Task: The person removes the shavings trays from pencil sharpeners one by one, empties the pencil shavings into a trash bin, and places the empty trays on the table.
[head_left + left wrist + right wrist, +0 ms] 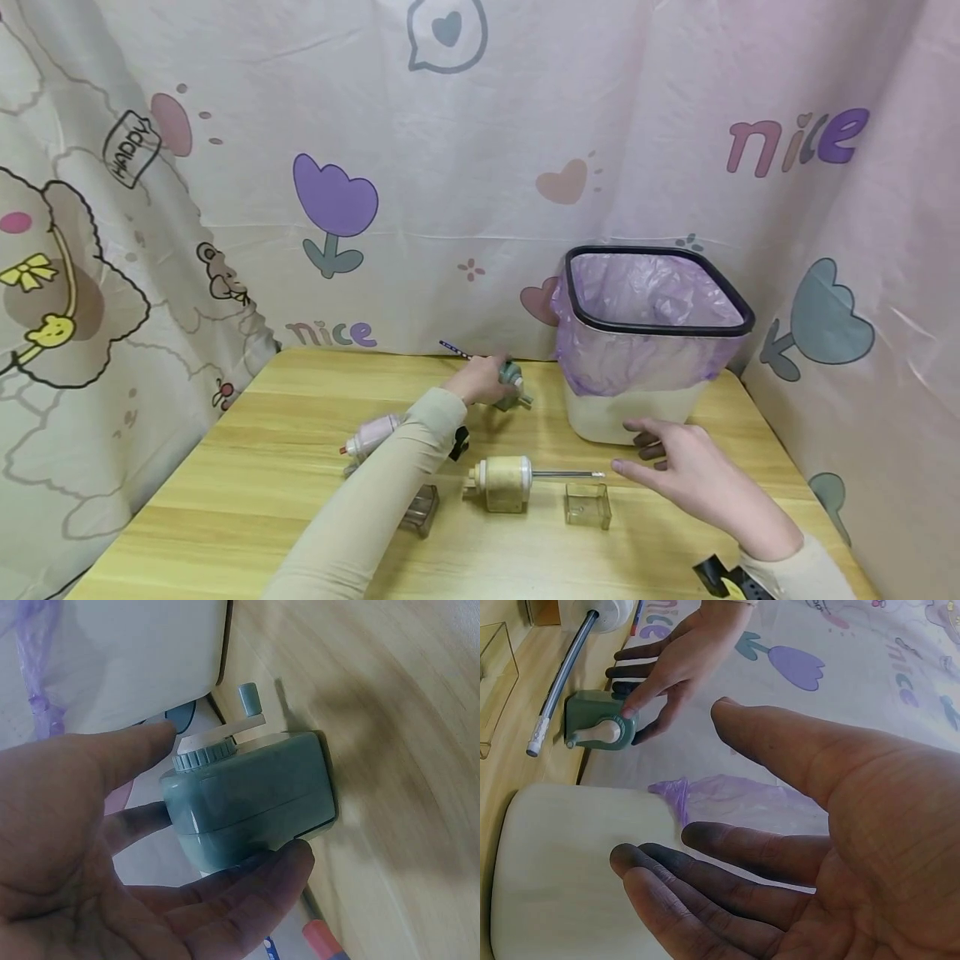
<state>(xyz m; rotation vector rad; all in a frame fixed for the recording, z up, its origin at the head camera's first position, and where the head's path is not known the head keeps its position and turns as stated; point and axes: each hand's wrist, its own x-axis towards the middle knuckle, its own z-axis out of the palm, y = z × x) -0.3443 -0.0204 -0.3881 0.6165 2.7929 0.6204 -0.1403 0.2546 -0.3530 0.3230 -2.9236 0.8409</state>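
Note:
A green crank pencil sharpener (247,795) stands at the back of the table. My left hand (480,379) is around it, thumb by the crank hub and fingers along the opposite side, all fairly straight. A blue-patterned pencil (455,349) shows beyond that hand. My right hand (693,475) holds nothing, its fingers loosely spread in front of the bin. Left of its fingertips, a dark striped pencil (566,474) sticks out of a yellow sharpener (507,483). A clear brownish box (588,505) sits just below the pencil.
A white bin (633,408) with a purple liner and black rim stands at the back right. Partly behind my left forearm are a pink sharpener (375,433) and another see-through box (422,510). A printed curtain (450,183) hangs behind the table.

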